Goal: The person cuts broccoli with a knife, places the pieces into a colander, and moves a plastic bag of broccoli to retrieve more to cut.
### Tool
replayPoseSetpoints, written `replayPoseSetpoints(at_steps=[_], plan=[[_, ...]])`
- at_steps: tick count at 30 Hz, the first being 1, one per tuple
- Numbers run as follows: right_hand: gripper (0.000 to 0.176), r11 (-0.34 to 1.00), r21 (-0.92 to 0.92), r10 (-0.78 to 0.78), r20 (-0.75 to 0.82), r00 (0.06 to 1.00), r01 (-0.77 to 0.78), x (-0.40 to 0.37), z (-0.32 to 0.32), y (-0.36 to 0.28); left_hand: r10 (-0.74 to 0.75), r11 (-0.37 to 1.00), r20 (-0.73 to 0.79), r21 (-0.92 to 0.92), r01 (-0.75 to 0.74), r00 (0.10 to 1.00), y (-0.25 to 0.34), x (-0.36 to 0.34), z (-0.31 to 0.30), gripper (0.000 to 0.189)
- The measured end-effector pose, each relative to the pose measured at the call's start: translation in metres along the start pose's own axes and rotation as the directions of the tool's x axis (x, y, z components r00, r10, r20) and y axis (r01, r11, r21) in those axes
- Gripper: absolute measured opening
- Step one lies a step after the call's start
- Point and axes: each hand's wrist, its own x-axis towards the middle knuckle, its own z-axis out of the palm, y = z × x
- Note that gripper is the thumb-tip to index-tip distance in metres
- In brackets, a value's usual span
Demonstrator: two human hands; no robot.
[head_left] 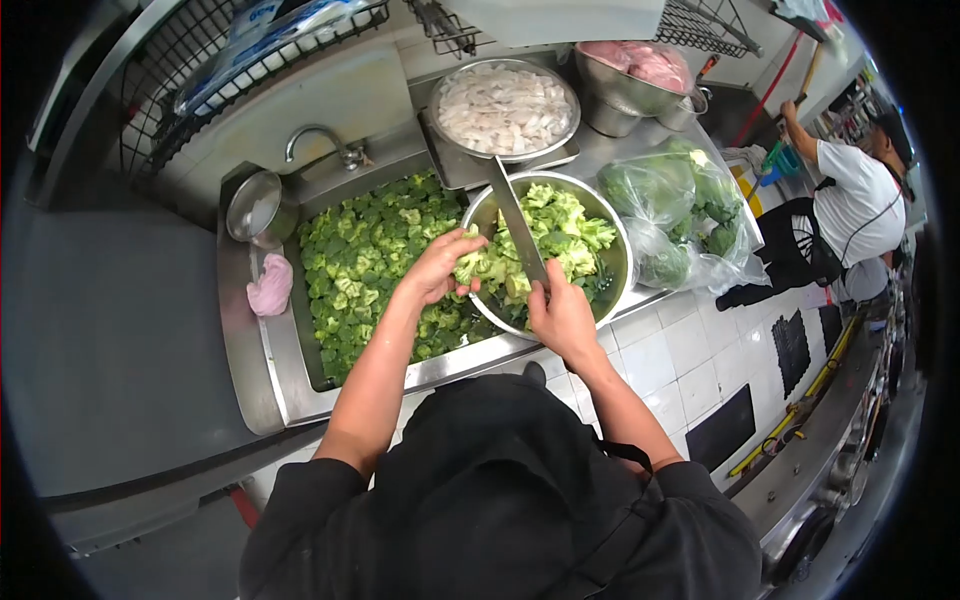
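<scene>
My left hand (437, 268) is closed around a piece of broccoli (470, 262) at the left rim of a round metal bowl (622, 228). In my right hand (562, 318) is the handle of a large knife (517, 222), its broad blade slanting up and away over the bowl. Cut broccoli pieces and stems (560, 225) fill the bowl under the blade. Left of it, the metal sink (290, 360) holds many green broccoli florets (370, 260) in water.
Behind the bowl, a pan of pale sliced meat (505, 108) sits on a flat metal stand. A pot of pink meat (635, 65) and plastic bags of broccoli (675, 210) are to the right. A pink cloth (270, 285) lies on the sink's left edge. Another person (850, 200) stands at right.
</scene>
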Motion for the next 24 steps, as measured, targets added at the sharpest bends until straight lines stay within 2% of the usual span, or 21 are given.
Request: replayPoseSetpoints(at_steps=[2, 4, 6, 7, 8, 9, 10, 11, 12, 14, 15, 16, 18, 20, 22, 24], plan=[[0.015, 0.993, 0.115, 0.002, -0.01, 1.0, -0.001, -0.001, 0.004, -0.003, -0.002, 1.0, 0.099, -0.002, 0.003, 0.995, -0.005, 0.0, -0.013, 0.043], [0.015, 0.993, 0.12, -0.013, -0.007, 1.0, 0.014, 0.0, 0.011, -0.006, 0.027, 0.999, 0.055, -0.045, -0.025, 0.998, -0.006, -0.007, -0.025, 0.041], [0.016, 0.977, 0.207, -0.043, -0.01, 0.999, 0.044, -0.002, 0.019, -0.011, 0.123, 0.966, -0.065, -0.22, -0.134, 0.99, -0.012, -0.013, -0.048, 0.041], [0.016, 0.99, 0.14, -0.032, 0.033, 0.999, 0.027, -0.001, 0.022, -0.01, 0.102, 0.94, -0.095, -0.317, -0.127, 0.99, -0.019, -0.013, -0.066, 0.048], [0.016, 0.988, 0.149, -0.048, 0.05, 0.998, 0.04, 0.001, 0.026, -0.013, 0.106, 0.937, -0.118, -0.319, -0.139, 0.987, -0.027, -0.012, -0.08, 0.048], [0.016, 0.982, 0.187, -0.05, 0.058, 0.997, 0.038, 0.001, 0.03, -0.017, 0.008, 0.988, -0.331, -0.143, -0.058, 0.944, -0.036, -0.012, -0.092, 0.051], [0.016, 0.974, 0.224, -0.046, 0.069, 0.997, 0.029, -0.002, 0.035, -0.021, -0.058, 0.997, -0.537, 0.01, 0.075, 0.842, -0.044, -0.016, -0.102, 0.055], [0.018, 0.977, 0.214, 0.001, 0.082, 0.997, -0.019, -0.003, 0.038, -0.025, -0.123, 0.992, -0.537, -0.053, 0.112, 0.835, -0.049, -0.021, -0.116, 0.063], [0.018, 0.976, 0.219, -0.005, 0.087, 0.996, -0.015, -0.003, 0.047, -0.025, -0.122, 0.992, -0.544, -0.054, 0.11, 0.83, -0.051, -0.027, -0.127, 0.063], [0.021, 0.864, 0.46, -0.155, -0.141, 0.978, 0.204, -0.008, 0.069, -0.021, 0.01, 0.938, -0.281, -0.33, -0.106, 0.96, -0.062, -0.044, -0.141, 0.063], [0.026, 0.847, 0.484, -0.168, -0.149, 0.974, 0.22, -0.008, 0.07, -0.03, 0.097, 0.916, -0.243, -0.358, -0.182, 0.965, -0.062, -0.054, -0.138, 0.057], [0.026, 0.85, 0.479, -0.165, -0.151, 0.975, 0.218, -0.007, 0.07, -0.038, 0.095, 0.915, -0.237, -0.361, -0.179, 0.967, -0.055, -0.063, -0.127, 0.057], [0.029, 0.892, 0.404, -0.22, -0.003, 0.975, 0.203, -0.002, 0.068, -0.053, 0.384, 0.899, -0.191, -0.145, -0.413, 0.903, -0.037, -0.083, -0.102, 0.05], [0.041, 0.887, 0.348, -0.295, -0.079, 0.952, 0.304, 0.003, 0.072, -0.075, 0.412, 0.883, -0.2, -0.155, -0.444, 0.889, -0.021, -0.1, -0.077, 0.048], [0.048, 0.914, 0.189, -0.364, -0.007, 0.931, 0.359, 0.007, 0.067, -0.093, 0.569, 0.815, -0.181, -0.005, -0.579, 0.802, -0.02, -0.106, -0.066, 0.052], [0.051, 0.9, 0.122, -0.42, -0.007, 0.907, 0.418, 0.009, 0.061, -0.112, 0.565, 0.814, -0.215, -0.014, -0.581, 0.796, -0.018, -0.113, -0.058, 0.053]])
